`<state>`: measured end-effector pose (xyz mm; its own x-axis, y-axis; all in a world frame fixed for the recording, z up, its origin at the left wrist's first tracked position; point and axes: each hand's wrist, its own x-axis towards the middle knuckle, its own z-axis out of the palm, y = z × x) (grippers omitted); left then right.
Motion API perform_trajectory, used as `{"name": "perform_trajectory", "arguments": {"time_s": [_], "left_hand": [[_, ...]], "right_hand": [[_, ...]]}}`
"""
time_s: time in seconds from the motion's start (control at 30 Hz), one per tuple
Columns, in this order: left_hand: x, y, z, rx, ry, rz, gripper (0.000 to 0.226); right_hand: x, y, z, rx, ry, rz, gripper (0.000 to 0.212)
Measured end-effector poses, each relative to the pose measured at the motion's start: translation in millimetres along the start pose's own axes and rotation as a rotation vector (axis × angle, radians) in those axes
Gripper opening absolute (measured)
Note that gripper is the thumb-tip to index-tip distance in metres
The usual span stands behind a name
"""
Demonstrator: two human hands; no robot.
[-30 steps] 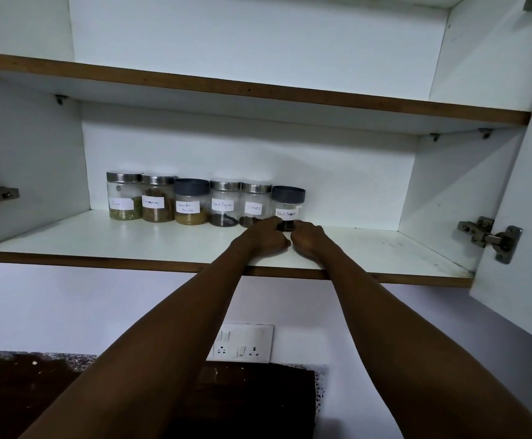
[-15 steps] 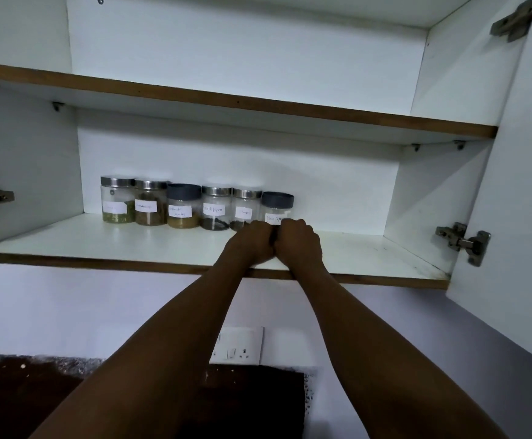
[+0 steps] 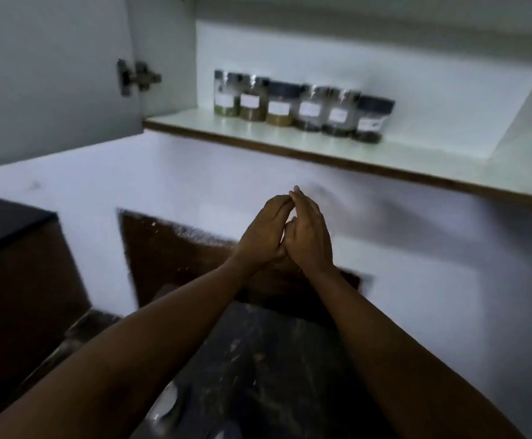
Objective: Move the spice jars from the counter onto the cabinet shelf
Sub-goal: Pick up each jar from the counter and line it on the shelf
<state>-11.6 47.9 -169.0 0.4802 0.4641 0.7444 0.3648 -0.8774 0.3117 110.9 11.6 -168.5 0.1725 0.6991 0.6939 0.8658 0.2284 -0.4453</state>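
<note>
Glass spice jars line the cabinet shelf — left hand and right hand pressed together below, each grip empty.

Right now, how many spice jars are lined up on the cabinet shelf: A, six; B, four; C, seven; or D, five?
A: six spice jars stand in one row on the cabinet shelf, two with dark lids; both hands are below it, empty.

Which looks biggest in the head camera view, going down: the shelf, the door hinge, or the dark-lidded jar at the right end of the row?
1. Shelf, widest by far.
2. Dark-lidded jar.
3. Door hinge.
The jar and hinge look close in size, and the picture is blurred, so their order is unsure.
</note>
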Motion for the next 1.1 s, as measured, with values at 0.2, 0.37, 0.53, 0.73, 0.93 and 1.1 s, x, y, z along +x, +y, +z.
{"name": "perform_trajectory", "arguments": {"time_s": [0.2,0.37,0.53,0.73,0.93,1.1], "left_hand": [[-145,-54,-12,0.122,-0.272,-0.133,0.061],[-279,-86,-13,0.105,-0.396,-0.409,0.073],[-365,-95,-7,0.189,-0.659,-0.703,0.088],[-430,-99,4,0.216,-0.810,-0.907,0.082],[-436,-105,7,0.102,-0.736,-1.010,0.090],[-396,-99,-4,-0.102,-0.486,-1.016,0.083]], "right_hand": [[-116,-36,98,0.032,-0.366,0.172,0.055],[-216,-62,168,0.053,-0.678,0.292,0.060],[-284,-67,201,0.041,-0.936,0.386,0.070],[-341,-67,232,0.072,-1.087,0.384,0.087],[-367,-60,236,0.089,-1.140,0.337,0.110],[-333,-58,210,0.138,-1.002,0.334,0.117]]}}
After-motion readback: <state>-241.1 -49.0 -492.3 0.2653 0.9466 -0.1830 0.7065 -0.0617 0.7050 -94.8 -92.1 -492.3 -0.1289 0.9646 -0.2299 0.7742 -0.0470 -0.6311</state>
